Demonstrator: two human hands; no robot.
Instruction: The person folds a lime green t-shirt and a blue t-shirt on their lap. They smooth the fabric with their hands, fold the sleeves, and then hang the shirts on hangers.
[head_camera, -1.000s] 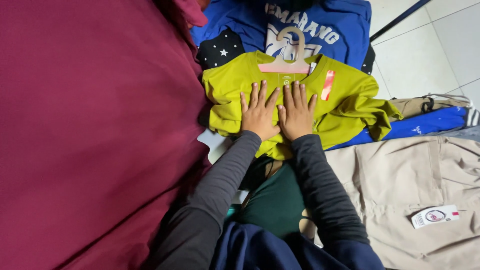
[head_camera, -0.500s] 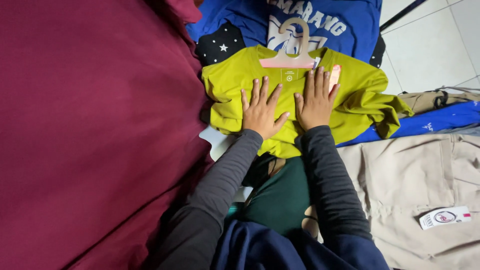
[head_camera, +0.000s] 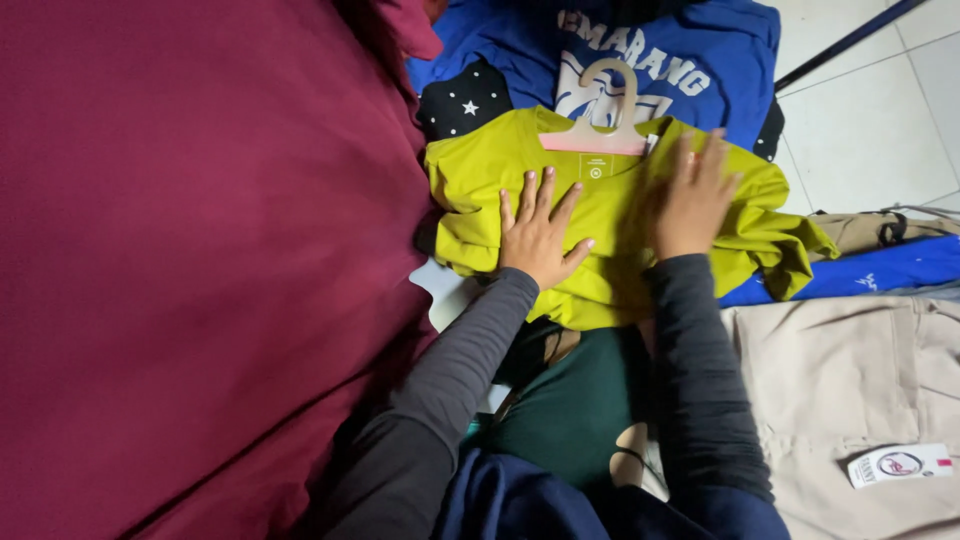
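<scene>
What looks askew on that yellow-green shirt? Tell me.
The yellow-green shirt is rumpled: its right sleeve lies bunched and folded over beside the right hand. The pink hanger sits straight at the collar.

- Left hand (head_camera: 538, 235) lies flat on the yellow shirt (head_camera: 600, 215).
- Right hand (head_camera: 693, 195) lies flat there too.
- A pink hanger (head_camera: 598, 135) sits at the shirt's neck.

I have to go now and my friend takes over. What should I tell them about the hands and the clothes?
Left hand: flat, fingers spread, pressing the yellow-green shirt.
Right hand: flat on the shirt's right shoulder.
The shirt lies face up on a pile of clothes, with a pink hanger in its collar and a blue printed shirt underneath.
Done: body spread out flat.
Left: the right sleeve is bunched.
</scene>
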